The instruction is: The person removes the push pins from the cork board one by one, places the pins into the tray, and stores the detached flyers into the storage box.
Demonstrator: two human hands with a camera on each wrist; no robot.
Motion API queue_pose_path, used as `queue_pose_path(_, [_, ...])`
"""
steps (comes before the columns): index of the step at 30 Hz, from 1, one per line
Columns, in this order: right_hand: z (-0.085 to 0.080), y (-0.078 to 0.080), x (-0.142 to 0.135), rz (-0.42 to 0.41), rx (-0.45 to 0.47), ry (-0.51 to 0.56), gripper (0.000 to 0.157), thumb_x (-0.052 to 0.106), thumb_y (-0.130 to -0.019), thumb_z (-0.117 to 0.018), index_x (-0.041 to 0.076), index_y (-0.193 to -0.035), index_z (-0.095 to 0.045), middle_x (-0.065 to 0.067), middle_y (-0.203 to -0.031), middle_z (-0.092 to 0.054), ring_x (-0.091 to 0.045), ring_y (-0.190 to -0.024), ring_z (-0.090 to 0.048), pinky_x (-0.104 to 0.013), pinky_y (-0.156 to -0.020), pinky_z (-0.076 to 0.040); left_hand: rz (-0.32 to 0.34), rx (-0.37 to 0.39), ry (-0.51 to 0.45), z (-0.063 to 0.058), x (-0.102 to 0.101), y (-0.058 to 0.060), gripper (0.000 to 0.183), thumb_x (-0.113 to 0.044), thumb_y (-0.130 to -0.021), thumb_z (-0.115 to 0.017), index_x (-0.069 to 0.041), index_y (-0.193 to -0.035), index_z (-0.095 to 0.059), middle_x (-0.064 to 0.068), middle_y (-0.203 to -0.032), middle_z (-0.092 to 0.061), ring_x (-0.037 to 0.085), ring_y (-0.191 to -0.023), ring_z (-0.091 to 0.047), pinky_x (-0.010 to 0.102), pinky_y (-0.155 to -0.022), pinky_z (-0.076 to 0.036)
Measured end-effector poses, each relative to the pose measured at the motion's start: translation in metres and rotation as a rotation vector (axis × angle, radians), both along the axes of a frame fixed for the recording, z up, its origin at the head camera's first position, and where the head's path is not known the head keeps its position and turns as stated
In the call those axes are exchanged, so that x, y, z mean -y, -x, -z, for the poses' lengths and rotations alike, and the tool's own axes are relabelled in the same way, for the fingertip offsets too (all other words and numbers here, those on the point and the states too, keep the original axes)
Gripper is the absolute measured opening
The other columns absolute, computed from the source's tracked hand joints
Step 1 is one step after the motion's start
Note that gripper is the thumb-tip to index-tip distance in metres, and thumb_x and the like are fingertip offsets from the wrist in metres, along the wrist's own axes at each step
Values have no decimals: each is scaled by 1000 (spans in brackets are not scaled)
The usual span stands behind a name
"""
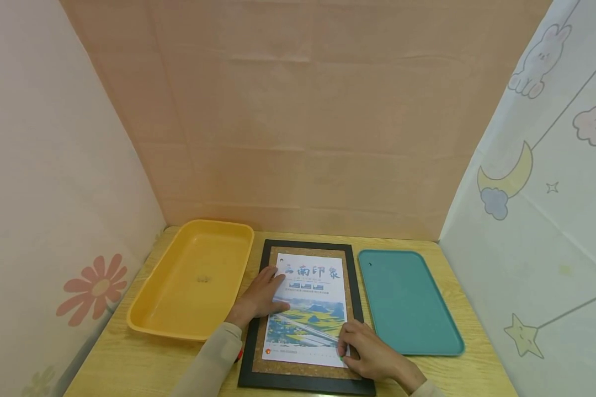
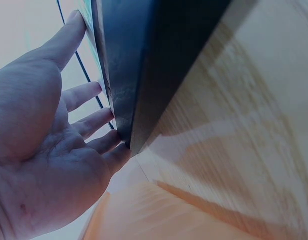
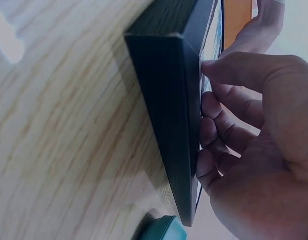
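A printed poster with large blue Chinese characters above a landscape of yellow-green fields and blue hills lies on a black-framed corkboard, beneath a person's two hands on a wood-grain bench. The left hand, its fingers extended and apart, rests across the poster's left edge, thumb on the printed landscape; the left wrist view shows the little finger at the board's dark border. The right hand is at the poster's lower right corner, fingers curled, thumb and forefinger drawn together on a small green piece, too small to identify. The corner lies directly under those fingertips. A small orange dot marks the poster's lower left corner, and a pale round spot its upper left. A yellow tray sits left of the corkboard, a teal tray right of it. A tan cloth hangs behind, between pale panels printed with a pink flower at left and a rabbit, moon and star at right.
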State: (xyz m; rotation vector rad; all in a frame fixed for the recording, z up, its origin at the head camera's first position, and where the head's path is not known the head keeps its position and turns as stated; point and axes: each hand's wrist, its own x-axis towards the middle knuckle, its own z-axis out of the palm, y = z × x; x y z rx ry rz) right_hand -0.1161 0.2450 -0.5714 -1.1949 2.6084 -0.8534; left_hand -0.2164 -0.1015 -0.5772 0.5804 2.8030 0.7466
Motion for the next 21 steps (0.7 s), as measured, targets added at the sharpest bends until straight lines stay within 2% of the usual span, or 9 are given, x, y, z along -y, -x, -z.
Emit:
queue_pose_path(3, [-1, 0, -1, 0, 12, 4, 25, 8, -102, -80, 30, -95, -69, 14, -99, -59, 2, -89, -42, -24, -83, -33, 1, -8, 1, -5, 0, -3, 89, -40, -97, -91, -1, -166, -51, 27, -179, -38, 49, -169, -30, 70, -137, -31])
queue_pose_path(16, [4, 1, -2, 23, 40, -8, 25, 11, -102, -80, 34, -98, -71, 17, -101, -59, 1, -89, -47, -28, -86, -37, -12, 21, 24, -9, -2, -3, 89, -38, -97, -91, -2, -166, -50, 26, -181, -36, 48, -171, -29, 67, -139, -30])
queue_pose_path(21, [3, 1, -2, 14, 15, -10, 26, 11, -102, -81, 34, -97, -71, 18, -101, -59, 1, -92, -51, -38, -91, -46, -15, 17, 39, -11, -3, -3, 87, -40, -97, -90, -3, -166, -52, 25, -181, -37, 47, -171, -31, 65, -140, -32])
